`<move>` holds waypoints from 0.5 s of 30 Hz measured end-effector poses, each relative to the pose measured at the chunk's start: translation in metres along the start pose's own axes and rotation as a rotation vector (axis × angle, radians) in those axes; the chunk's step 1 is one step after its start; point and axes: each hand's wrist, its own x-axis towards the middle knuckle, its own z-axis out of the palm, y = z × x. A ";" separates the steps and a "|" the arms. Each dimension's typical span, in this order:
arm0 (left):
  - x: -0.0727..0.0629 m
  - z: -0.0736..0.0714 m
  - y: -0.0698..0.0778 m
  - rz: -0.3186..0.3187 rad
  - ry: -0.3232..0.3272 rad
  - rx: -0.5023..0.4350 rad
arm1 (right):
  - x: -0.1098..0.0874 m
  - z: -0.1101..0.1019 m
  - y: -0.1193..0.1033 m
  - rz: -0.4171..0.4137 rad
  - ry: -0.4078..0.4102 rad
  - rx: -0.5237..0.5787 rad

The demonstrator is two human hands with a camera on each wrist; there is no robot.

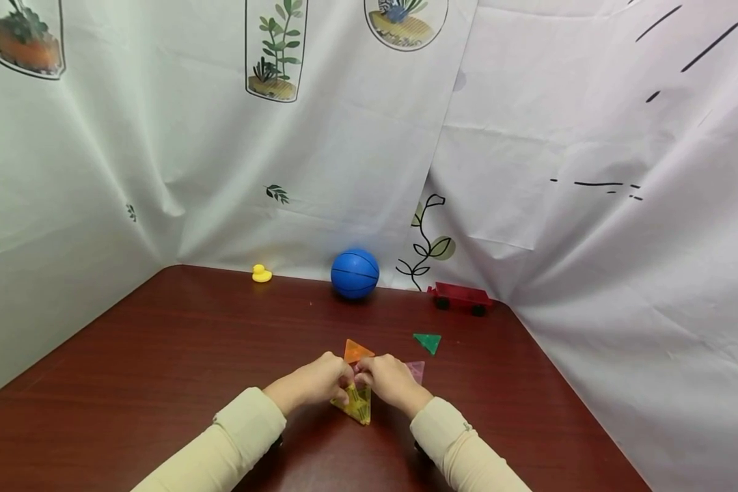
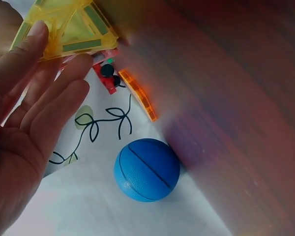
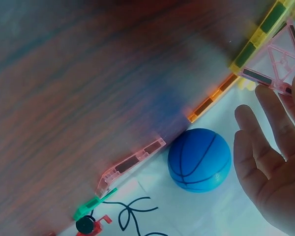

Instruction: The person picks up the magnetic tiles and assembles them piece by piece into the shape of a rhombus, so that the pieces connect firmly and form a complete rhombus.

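My left hand [image 1: 320, 380] pinches a yellow triangular magnetic tile [image 2: 81, 29], its thumb on the near face. Close beside it, my right hand [image 1: 392, 384] holds a pink triangular magnetic tile [image 3: 281, 61] at the edge of the yellow one. The two tiles stand tilted and touch, forming part of a small pointed shape above the table. Both hands partly cover them in the head view. An orange triangular tile [image 1: 357, 352] lies flat just beyond the hands. To the right of my right hand lies another pink tile [image 1: 417, 371].
A green triangular tile [image 1: 428, 342] lies farther back on the dark red-brown table [image 1: 160, 376]. Along the back edge stand a yellow toy duck [image 1: 261, 274], a blue ball [image 1: 354, 274] and a red wheeled toy wagon [image 1: 461, 296]. White printed cloth [image 1: 344, 157] hangs behind.
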 end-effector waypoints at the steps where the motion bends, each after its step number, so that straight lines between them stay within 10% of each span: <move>1: 0.000 0.001 0.000 -0.005 0.004 0.002 | 0.000 0.000 0.000 -0.001 0.000 0.001; 15: 0.000 0.002 0.004 -0.037 0.013 -0.001 | -0.001 -0.003 -0.003 0.015 -0.020 0.006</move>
